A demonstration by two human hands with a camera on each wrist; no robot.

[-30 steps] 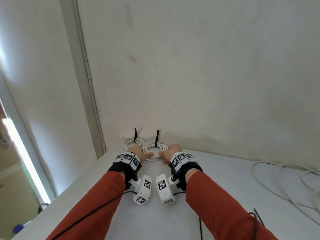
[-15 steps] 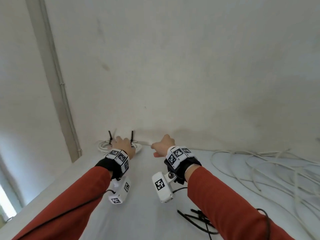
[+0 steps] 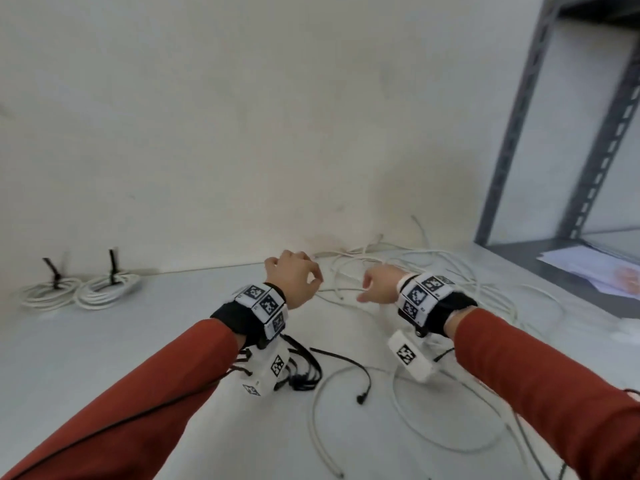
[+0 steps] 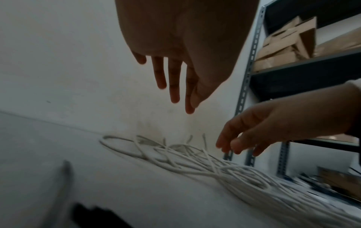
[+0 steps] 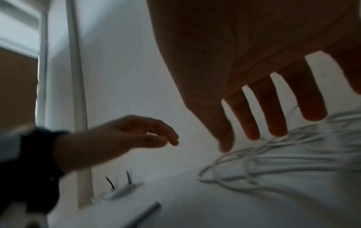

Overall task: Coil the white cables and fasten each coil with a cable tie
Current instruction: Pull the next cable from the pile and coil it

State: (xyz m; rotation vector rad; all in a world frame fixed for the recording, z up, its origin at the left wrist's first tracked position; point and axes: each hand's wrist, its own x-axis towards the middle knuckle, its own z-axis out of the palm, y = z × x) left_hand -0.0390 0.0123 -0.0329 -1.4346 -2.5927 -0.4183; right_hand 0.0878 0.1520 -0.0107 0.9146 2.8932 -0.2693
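Both hands hover empty over the counter, left hand loosely curled and right hand with fingers spread, just short of the loose white cables heaped against the wall; lifting one strand could drag the tangle along. Two tied coils sit clear at far left, spare cable ties lie under the left wrist, and a shelf crowds the right, leaving free room mid-counter

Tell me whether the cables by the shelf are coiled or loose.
Loose: the white cables sprawl in tangled loops, untied, unlike the two tied coils.
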